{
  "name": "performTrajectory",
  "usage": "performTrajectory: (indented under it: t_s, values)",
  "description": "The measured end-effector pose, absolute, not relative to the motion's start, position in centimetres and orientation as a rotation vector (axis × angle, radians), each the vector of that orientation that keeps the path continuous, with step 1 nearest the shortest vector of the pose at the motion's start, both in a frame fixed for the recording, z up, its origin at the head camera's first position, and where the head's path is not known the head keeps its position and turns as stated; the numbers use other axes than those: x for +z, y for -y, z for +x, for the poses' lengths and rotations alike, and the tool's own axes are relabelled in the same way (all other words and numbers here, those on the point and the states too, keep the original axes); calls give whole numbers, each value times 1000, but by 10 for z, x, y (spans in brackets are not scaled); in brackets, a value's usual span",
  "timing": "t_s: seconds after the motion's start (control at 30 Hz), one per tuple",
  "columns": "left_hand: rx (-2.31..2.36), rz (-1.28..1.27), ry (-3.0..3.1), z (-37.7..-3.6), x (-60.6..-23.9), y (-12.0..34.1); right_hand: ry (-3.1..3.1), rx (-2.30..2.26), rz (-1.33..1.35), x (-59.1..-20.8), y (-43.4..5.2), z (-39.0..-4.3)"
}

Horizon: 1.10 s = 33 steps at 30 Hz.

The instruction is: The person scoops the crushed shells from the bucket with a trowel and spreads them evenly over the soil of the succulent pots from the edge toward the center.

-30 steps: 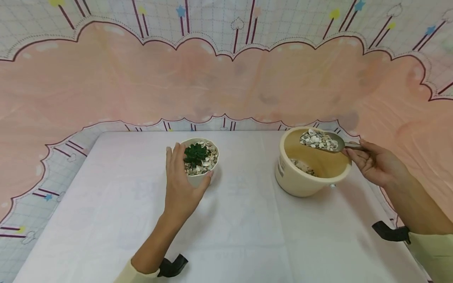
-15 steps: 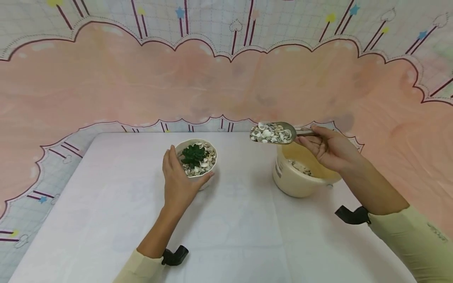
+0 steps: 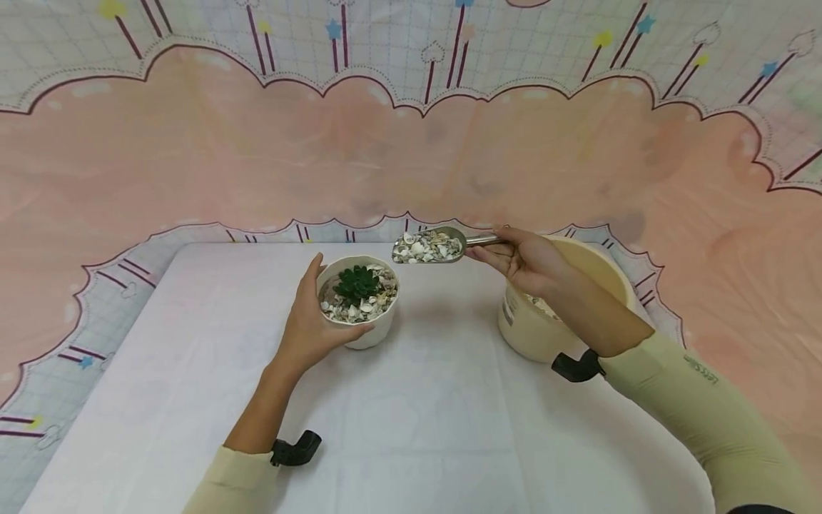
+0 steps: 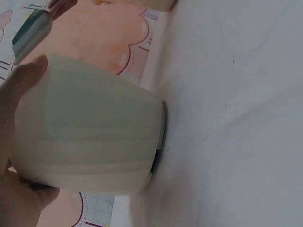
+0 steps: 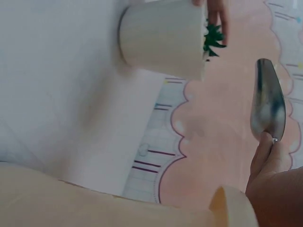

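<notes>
A small white pot (image 3: pixel 366 325) with a green succulent (image 3: pixel 357 283) and shell gravel stands mid-table. My left hand (image 3: pixel 312 325) grips its left side, thumb and fingers round the wall; the left wrist view shows the pot's ribbed wall (image 4: pixel 94 127) against my palm. My right hand (image 3: pixel 523 260) holds a metal scoop (image 3: pixel 430 246) heaped with small shells, just above and right of the pot's rim. The right wrist view shows the scoop's underside (image 5: pixel 268 101) and the pot (image 5: pixel 163 38).
A cream bucket (image 3: pixel 536 332) with shell gravel in it stands at the right, partly behind my right forearm. The white table (image 3: pixel 417 428) is backed by a pink and patterned cloth wall (image 3: pixel 257 157).
My right hand has carried the loaded scoop leftward from over the bucket to beside the pot's rim. My left hand has kept hold of the pot.
</notes>
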<state>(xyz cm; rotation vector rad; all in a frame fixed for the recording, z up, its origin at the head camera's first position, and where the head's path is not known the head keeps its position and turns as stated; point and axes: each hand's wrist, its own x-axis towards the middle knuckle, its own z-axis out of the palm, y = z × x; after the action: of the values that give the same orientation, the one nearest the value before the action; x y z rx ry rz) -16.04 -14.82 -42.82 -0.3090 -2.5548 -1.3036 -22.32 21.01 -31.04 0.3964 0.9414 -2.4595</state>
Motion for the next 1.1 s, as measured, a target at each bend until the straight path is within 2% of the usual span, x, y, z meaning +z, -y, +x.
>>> performTrajectory:
  t_s: [0.23, 0.6, 0.97, 1.1]
  values:
    - [-1389, -395, 2571, -160, -422, 149, -1155, -2371, 391, -315, -189, -238]
    - [-1218, -194, 2470, -144, -420, 118, -1375, -2295, 398, -327, -170, -249]
    - [-1292, -313, 2492, -156, -422, 134, -1467, -2291, 379, -331, -168, -248]
    - [-1295, -275, 2523, -153, -419, 130, -1488, -2285, 362, -330, -168, -249]
